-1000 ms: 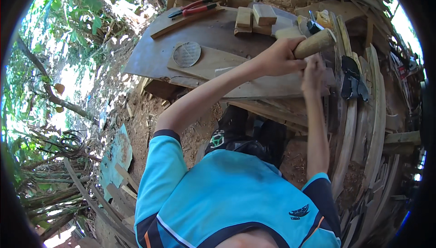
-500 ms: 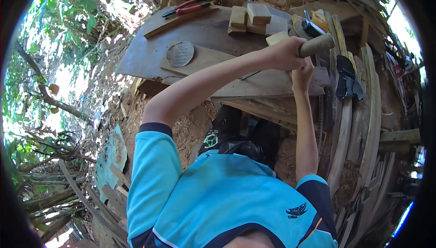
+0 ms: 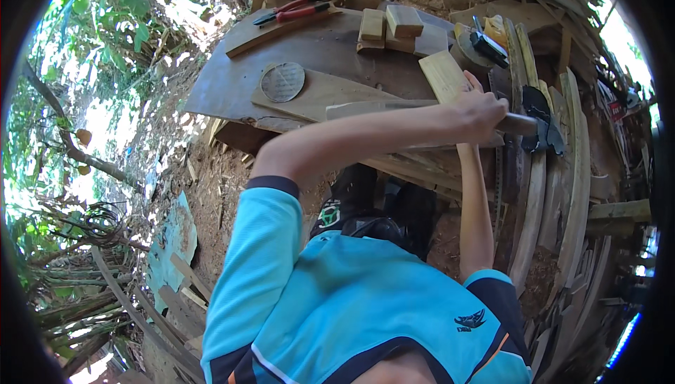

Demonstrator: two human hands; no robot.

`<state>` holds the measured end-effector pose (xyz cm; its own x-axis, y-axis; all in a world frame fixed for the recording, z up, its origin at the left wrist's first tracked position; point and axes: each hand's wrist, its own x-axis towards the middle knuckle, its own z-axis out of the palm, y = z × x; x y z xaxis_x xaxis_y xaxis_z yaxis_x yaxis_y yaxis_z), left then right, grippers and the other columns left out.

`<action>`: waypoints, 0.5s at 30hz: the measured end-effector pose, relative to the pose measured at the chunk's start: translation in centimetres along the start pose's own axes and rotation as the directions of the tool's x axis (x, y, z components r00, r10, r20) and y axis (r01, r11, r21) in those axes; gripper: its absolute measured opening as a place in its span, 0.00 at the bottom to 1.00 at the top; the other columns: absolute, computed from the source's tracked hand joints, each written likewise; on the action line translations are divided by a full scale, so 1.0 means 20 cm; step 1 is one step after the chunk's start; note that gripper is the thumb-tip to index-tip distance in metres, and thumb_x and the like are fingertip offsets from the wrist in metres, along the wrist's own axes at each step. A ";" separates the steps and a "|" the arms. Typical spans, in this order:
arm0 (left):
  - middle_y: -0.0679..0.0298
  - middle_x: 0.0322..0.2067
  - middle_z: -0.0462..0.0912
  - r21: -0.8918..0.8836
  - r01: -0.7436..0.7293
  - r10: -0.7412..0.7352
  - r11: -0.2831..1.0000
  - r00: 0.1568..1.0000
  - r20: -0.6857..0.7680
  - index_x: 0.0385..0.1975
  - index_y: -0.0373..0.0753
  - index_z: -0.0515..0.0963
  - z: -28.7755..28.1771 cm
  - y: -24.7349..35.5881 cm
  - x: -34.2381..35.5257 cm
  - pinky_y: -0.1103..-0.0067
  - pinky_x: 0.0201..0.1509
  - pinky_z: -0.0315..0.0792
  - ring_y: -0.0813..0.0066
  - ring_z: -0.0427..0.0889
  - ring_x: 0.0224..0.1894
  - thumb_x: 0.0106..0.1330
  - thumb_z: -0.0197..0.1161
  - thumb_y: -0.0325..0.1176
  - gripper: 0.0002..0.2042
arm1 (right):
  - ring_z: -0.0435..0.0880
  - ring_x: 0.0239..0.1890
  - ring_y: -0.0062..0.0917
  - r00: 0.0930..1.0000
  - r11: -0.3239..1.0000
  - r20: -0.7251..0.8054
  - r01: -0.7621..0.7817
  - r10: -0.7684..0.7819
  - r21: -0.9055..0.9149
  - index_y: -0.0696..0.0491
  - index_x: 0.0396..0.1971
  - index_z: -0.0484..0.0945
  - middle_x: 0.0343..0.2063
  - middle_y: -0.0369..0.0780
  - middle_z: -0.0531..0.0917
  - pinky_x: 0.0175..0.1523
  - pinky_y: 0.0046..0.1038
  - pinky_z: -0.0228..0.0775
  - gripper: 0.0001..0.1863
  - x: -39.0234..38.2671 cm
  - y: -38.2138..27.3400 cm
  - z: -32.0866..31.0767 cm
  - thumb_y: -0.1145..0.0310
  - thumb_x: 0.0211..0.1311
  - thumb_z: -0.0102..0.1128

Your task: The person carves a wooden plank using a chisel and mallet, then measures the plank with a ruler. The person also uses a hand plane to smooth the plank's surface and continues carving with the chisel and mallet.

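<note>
1. Clasping a round handle (image 3: 520,125), the left hand (image 3: 481,111) has its fingers curled round it over the near right part of the workbench (image 3: 320,45); the handle's blunt end juts out to the right of the fist

2. Rising from below, the right forearm (image 3: 475,205) passes behind the left hand, which hides most or all of the right hand; whether that one is apart or clamped on something, I cannot tell

3. Standing out just behind the fist, a pale rectangular wood block (image 3: 441,73) tilts to the upper left, its lower end covered

4. Lying left of the fist, along the left forearm's far edge, is a flat, pale strip (image 3: 380,106), partly hidden

5. Resting farther left on a plank (image 3: 334,91) is a see-through disc (image 3: 283,82)

6. Sitting toward the bench's far side are more wood blocks (image 3: 404,21), with red-handled pliers (image 3: 302,11) on a wooden batten (image 3: 256,40) to their left

7. Draping over long wooden slats (image 3: 582,152) at the right is a torn black scrap (image 3: 536,118)
</note>
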<state>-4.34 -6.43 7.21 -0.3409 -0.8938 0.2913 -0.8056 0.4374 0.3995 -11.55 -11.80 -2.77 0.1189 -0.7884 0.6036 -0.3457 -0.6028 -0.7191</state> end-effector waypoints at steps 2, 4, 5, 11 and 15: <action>0.48 0.24 0.77 -0.084 -0.062 0.060 0.995 0.998 -0.016 0.32 0.32 0.72 -0.16 0.07 0.00 0.70 0.33 0.72 0.53 0.78 0.31 0.47 0.58 0.28 0.12 | 0.75 0.44 0.28 0.997 0.998 -0.072 -0.007 0.011 0.060 0.55 0.47 0.69 0.40 0.44 0.75 0.48 0.25 0.64 0.19 -0.01 0.08 0.02 0.67 0.55 0.50; 0.51 0.21 0.77 -0.184 -0.168 0.166 0.968 0.986 -0.029 0.31 0.31 0.72 -0.37 0.05 -0.02 0.71 0.32 0.72 0.57 0.79 0.28 0.48 0.59 0.29 0.12 | 0.76 0.43 0.29 0.989 0.996 -0.139 -0.049 0.059 0.077 0.55 0.46 0.70 0.39 0.45 0.76 0.47 0.26 0.65 0.18 -0.03 0.10 0.00 0.67 0.55 0.50; 0.55 0.20 0.76 -0.289 -0.167 0.130 0.943 0.981 -0.144 0.31 0.31 0.71 -0.42 -0.01 -0.05 0.74 0.30 0.71 0.64 0.78 0.25 0.50 0.59 0.30 0.11 | 0.77 0.43 0.30 0.988 0.993 -0.131 -0.073 0.085 0.094 0.55 0.45 0.71 0.38 0.46 0.77 0.46 0.27 0.66 0.17 -0.03 0.07 0.01 0.67 0.55 0.49; 0.72 0.12 0.68 -0.764 -0.099 -0.312 0.638 0.874 -0.374 0.20 0.35 0.69 -0.49 -0.27 -0.26 0.84 0.17 0.62 0.85 0.68 0.15 0.50 0.61 0.31 0.09 | 0.80 0.37 0.36 0.994 0.996 -0.078 -0.067 0.071 0.053 0.56 0.41 0.75 0.32 0.50 0.80 0.42 0.30 0.69 0.16 0.02 -0.13 0.01 0.64 0.55 0.48; 0.74 0.11 0.67 -0.874 -0.187 -0.391 0.448 0.838 -0.380 0.17 0.38 0.67 -0.43 -0.26 -0.35 0.87 0.13 0.57 0.89 0.65 0.11 0.54 0.59 0.27 0.08 | 0.80 0.37 0.35 0.993 0.996 -0.088 -0.079 0.083 0.049 0.55 0.41 0.75 0.32 0.49 0.80 0.42 0.29 0.69 0.16 0.03 -0.12 -0.01 0.64 0.56 0.48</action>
<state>6.48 -1.65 10.59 0.2131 -0.8829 0.4185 0.1263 0.4496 0.8842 -10.76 -10.75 -0.64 0.0075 -0.8218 0.5698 -0.3081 -0.5440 -0.7805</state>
